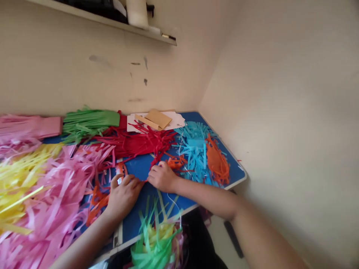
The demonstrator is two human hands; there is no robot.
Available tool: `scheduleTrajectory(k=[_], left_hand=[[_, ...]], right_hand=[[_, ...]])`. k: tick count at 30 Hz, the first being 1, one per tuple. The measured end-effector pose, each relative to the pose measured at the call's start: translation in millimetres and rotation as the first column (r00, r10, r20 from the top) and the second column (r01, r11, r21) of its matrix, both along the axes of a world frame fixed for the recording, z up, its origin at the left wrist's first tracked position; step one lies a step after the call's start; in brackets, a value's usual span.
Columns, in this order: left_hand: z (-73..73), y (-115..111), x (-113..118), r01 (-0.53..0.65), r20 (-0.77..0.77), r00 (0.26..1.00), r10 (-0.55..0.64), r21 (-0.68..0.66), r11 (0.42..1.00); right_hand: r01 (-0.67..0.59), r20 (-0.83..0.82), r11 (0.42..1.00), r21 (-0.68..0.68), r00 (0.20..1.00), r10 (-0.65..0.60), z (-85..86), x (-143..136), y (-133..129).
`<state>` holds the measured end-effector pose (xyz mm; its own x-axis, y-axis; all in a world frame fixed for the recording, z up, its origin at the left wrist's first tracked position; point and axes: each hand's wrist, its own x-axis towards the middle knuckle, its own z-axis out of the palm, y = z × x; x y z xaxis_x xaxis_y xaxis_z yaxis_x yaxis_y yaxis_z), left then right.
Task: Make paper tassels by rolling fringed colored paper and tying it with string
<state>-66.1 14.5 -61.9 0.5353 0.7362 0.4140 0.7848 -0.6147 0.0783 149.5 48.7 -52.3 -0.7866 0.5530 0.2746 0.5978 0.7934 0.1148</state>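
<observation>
Over the blue table [136, 224], my left hand [125, 194] and my right hand [162, 178] are close together, both closed. A thin red paper strip [146, 181] runs between their fingertips, pinched at both ends. Red fringe ends show just above my right hand, and orange fringed paper [177, 162] lies beside it. More orange paper strips [98, 201] lie left of my left hand. At the table's front edge hangs a bunch of green and yellow strips [157, 243], with a white string [176, 203] near it.
Pink fringed paper [60, 194], yellow strips [17, 183] and a green fringed stack [92, 118] cover the left side. Red fringe [137, 144] lies behind my hands. Blue fringe [195, 149] and an orange piece [217, 160] are right. Brown card [158, 118] sits at the back, below a shelf [106, 21].
</observation>
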Motion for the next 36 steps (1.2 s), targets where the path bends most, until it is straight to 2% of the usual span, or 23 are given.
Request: scheduleTrajectory(k=[5, 8, 11, 13, 16, 19, 21, 25, 27, 29, 31, 33, 36], left_hand=[[-10.9, -1.2, -24.2, -0.040, 0.087, 0.995, 0.054, -0.152, 0.988], [-13.9, 3.5, -30.3, -0.067, 0.108, 0.990, 0.090, -0.200, 0.977], [-12.2, 5.8, -26.9, -0.110, 0.093, 0.987, 0.132, -0.206, 0.972], [-9.4, 5.8, -21.9, -0.161, 0.066, 0.982, 0.177, -0.203, 0.966], [-2.9, 6.6, -13.0, -0.224, 0.002, 0.974, 0.228, -0.193, 0.955], [6.8, 8.8, -4.3, -0.232, -0.068, 0.972, 0.224, -0.170, 0.958], [13.4, 9.1, 0.1, -0.184, -0.101, 0.980, 0.170, -0.152, 0.971], [17.8, 7.0, 5.7, 0.036, -0.184, 0.982, -0.053, -0.091, 0.995], [13.9, 7.7, 9.5, 0.086, -0.191, 0.977, -0.092, -0.038, 0.996], [8.2, 10.8, 14.8, 0.087, -0.167, 0.982, -0.085, 0.005, 0.996], [4.2, 15.0, 19.8, 0.090, -0.150, 0.985, -0.083, 0.046, 0.995], [5.7, 18.0, 21.2, 0.103, -0.142, 0.986, -0.088, 0.103, 0.989], [22.0, 14.3, 10.8, 0.117, -0.123, 0.988, -0.092, 0.210, 0.971]], right_hand=[[0.082, -0.148, 0.979, -0.189, 0.983, -0.111, -14.1, 31.4, 9.3], [0.131, -0.226, 0.926, -0.354, 0.949, -0.221, -17.0, 42.3, 15.6], [0.164, -0.246, 0.875, -0.456, 0.922, -0.301, -16.2, 41.4, 17.7], [0.184, -0.237, 0.862, -0.473, 0.915, -0.326, -13.8, 37.4, 17.9], [0.275, -0.140, 0.827, -0.491, 0.911, -0.387, -6.3, 28.9, 20.2], [0.353, -0.041, 0.779, -0.519, 0.899, -0.435, 5.2, 19.8, 24.2], [0.332, -0.033, 0.798, -0.502, 0.915, -0.401, 13.0, 15.8, 24.0], [0.126, 0.031, 0.949, -0.287, 0.992, -0.123, 21.2, 14.6, 13.6], [0.017, 0.098, 0.987, -0.160, 0.995, -0.001, 20.7, 14.1, 9.4], [-0.053, 0.158, 0.996, -0.076, 0.985, 0.064, 18.9, 11.1, 10.1], [-0.070, 0.199, 0.996, -0.049, 0.977, 0.079, 18.3, 6.0, 15.1], [-0.023, 0.201, 0.996, -0.083, 0.979, 0.039, 22.5, 0.8, 19.9], [0.093, 0.097, 0.981, -0.172, 0.992, -0.077, 41.6, -4.2, 13.2]])
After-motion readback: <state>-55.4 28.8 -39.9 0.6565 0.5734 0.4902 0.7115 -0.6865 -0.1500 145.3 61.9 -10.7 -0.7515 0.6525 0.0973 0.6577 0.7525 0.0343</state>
